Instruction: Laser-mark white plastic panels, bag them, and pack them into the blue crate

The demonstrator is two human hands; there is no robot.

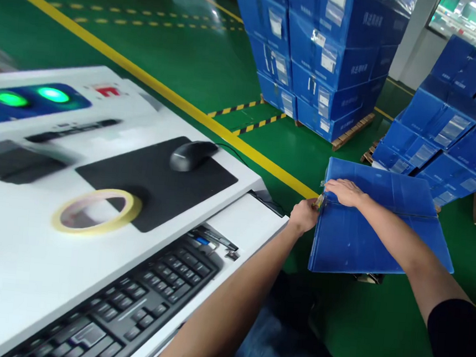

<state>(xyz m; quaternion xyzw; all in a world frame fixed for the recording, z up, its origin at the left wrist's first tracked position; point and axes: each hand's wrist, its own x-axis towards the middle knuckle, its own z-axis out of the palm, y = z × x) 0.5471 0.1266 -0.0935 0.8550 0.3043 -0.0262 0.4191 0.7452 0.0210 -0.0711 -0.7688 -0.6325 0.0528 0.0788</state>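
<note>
A closed blue box [374, 235], its top split by a seam, stands low at the right, beyond the desk's corner. My right hand [345, 192] lies on its top near the left edge, fingers bent over that edge. Just below, my left hand [303, 215] is closed at the same edge, beside the end of the seam. A small yellowish thing [318, 202] sticks out of the left fingers, too small to name. A bit of clear film or tape [323, 184] shows by the right fingertips.
On the white desk [9, 269] are a tape roll [132, 214], a mouse [190, 155] on a black mouse pad [158, 185] and a panel with green lights [53, 94]. A keyboard [126, 307] sits in the tray. Blue boxes [327, 58] stand stacked on pallets behind.
</note>
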